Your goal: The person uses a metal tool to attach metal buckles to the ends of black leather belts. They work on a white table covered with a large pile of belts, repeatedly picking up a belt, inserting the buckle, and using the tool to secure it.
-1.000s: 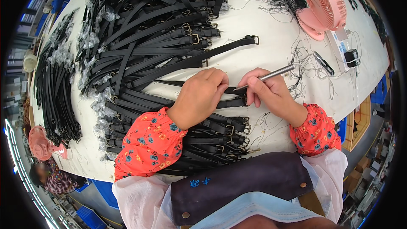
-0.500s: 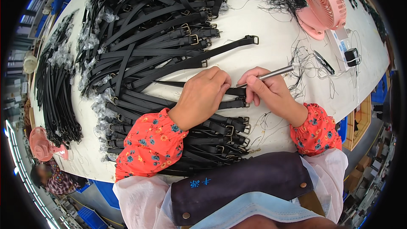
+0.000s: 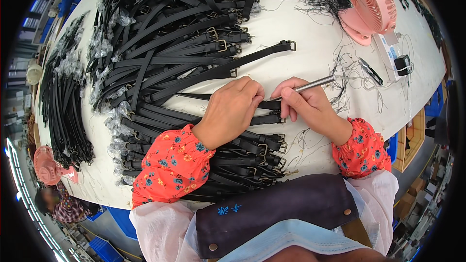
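Note:
My left hand (image 3: 232,111) is closed on a black belt (image 3: 269,105), its fingers bent down over the strap near the buckle end. In my right hand (image 3: 307,106) a slim silver pen-shaped tool (image 3: 318,83) is gripped like a pencil. Its thin tip points left, at the belt beside my left fingertips; whether it touches cannot be made out. Under and around both hands lie more black belts (image 3: 165,111), their metal buckles mostly to the right. One belt with a buckle (image 3: 291,45) reaches out above my hands.
A pink fan (image 3: 367,5) stands at the far right, near a black-handled tool (image 3: 371,71) and a black plug adapter (image 3: 402,65). Loose black threads (image 3: 335,12) litter the white table (image 3: 286,24). Another belt bundle (image 3: 65,116) and a second pink fan (image 3: 47,166) are at left.
The silver tool and my right fingers have shifted very slightly. My left hand and the belts look the same.

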`<act>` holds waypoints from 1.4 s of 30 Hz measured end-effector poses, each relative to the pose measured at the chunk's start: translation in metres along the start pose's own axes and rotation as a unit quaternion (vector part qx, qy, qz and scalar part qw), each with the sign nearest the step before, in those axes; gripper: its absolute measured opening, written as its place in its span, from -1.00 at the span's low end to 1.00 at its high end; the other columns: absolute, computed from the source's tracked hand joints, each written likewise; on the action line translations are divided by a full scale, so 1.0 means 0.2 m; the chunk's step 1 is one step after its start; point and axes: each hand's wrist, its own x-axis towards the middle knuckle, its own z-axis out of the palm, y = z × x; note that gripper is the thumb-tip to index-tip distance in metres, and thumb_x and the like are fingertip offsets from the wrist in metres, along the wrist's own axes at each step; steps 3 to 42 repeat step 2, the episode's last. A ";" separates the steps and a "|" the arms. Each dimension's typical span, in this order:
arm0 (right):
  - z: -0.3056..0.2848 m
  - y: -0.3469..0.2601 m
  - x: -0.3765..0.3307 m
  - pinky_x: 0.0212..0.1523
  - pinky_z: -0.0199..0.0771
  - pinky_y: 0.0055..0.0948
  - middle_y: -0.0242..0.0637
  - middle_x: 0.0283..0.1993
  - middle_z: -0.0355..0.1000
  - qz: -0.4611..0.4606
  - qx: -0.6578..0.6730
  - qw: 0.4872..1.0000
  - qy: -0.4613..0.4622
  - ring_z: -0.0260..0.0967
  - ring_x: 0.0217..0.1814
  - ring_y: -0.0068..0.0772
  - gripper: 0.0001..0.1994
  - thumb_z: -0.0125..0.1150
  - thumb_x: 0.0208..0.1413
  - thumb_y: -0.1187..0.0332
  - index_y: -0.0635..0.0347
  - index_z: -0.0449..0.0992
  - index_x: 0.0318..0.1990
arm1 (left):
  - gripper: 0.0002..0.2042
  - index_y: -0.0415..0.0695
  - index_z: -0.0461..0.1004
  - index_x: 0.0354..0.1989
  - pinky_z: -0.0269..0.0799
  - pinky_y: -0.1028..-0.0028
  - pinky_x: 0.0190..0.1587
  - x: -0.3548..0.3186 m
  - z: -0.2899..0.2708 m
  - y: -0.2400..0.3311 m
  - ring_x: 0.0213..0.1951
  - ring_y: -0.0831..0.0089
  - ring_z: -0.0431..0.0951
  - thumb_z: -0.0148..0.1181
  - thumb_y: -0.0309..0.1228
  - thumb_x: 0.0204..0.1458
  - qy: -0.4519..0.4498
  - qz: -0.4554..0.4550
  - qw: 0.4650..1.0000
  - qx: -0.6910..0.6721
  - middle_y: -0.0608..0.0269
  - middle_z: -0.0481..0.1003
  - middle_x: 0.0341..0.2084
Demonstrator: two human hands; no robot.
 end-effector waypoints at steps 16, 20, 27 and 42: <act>0.00 0.00 0.00 -0.51 0.27 -0.64 -0.41 -0.48 0.48 -0.003 -0.002 1.000 0.001 0.31 -0.55 -0.71 -0.66 -0.02 0.47 0.14 0.22 0.58 -0.08 | -0.93 -0.19 0.46 -0.28 0.38 0.23 -0.33 0.00 0.00 0.00 -0.39 0.10 0.49 0.23 -0.56 0.12 0.001 0.001 1.000 -0.003 0.11 0.46 -0.42; 0.00 0.00 0.00 -0.51 0.27 -0.64 -0.41 -0.48 0.48 -0.003 -0.002 1.000 0.001 0.31 -0.55 -0.71 -0.66 -0.02 0.47 0.14 0.22 0.58 -0.08 | -0.93 -0.19 0.46 -0.28 0.38 0.23 -0.33 0.00 0.00 0.00 -0.39 0.10 0.49 0.23 -0.56 0.12 0.001 0.001 1.000 -0.003 0.11 0.46 -0.42; 0.00 0.00 0.00 -0.51 0.27 -0.64 -0.41 -0.48 0.48 -0.003 -0.002 1.000 0.001 0.31 -0.55 -0.71 -0.66 -0.02 0.47 0.14 0.22 0.58 -0.08 | -0.93 -0.19 0.46 -0.28 0.38 0.23 -0.33 0.00 0.00 0.00 -0.39 0.10 0.49 0.23 -0.56 0.12 0.001 0.001 1.000 -0.003 0.11 0.46 -0.42; 0.00 0.00 0.00 -0.51 0.27 -0.64 -0.41 -0.48 0.48 -0.003 -0.002 1.000 0.001 0.31 -0.55 -0.71 -0.66 -0.02 0.47 0.14 0.22 0.58 -0.08 | -0.93 -0.19 0.46 -0.28 0.38 0.23 -0.33 0.00 0.00 0.00 -0.39 0.10 0.49 0.23 -0.56 0.12 0.001 0.001 1.000 -0.003 0.11 0.46 -0.42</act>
